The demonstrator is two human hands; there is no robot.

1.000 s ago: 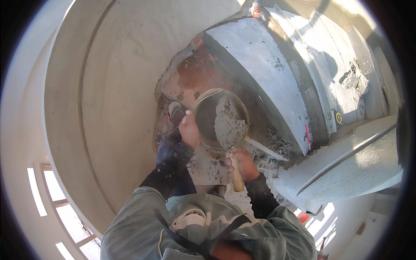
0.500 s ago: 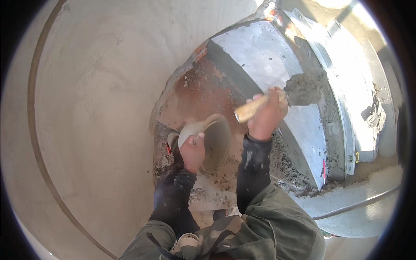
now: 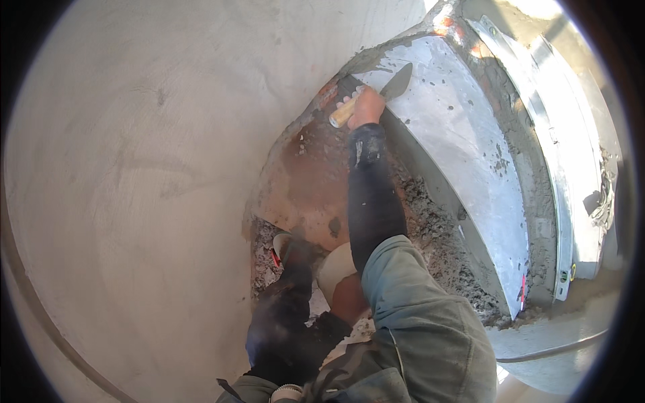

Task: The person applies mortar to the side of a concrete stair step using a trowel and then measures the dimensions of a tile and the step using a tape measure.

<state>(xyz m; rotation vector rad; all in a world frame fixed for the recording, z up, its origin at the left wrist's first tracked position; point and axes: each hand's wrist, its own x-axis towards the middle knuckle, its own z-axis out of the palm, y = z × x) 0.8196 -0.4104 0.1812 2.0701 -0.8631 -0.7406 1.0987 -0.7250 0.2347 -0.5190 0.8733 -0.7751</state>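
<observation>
My right hand (image 3: 367,107) is closed around the wooden handle of a trowel (image 3: 398,82). The pointed grey blade lies over the far left edge of a pale, mortar-spotted slab (image 3: 457,134). Low and close to my body, my left hand (image 3: 349,300) grips a whitish bucket (image 3: 334,270). My right sleeve covers part of that bucket, and its inside is hidden. Left of the slab is a reddish-brown dusty surface (image 3: 316,174), with a dark strip along the slab's edge.
A long metal level (image 3: 561,279) runs along the slab's right side, past a band of grey mortar (image 3: 537,201). A red pencil-like stick (image 3: 523,292) lies at the slab's near corner. Crumbly mortar (image 3: 437,228) fills the left side. A smooth beige wall (image 3: 134,168) curves at left.
My right hand has carried the trowel away to the slab's far left edge; the mortar lump on its blade no longer shows. My left hand and the bucket have come nearer my body.
</observation>
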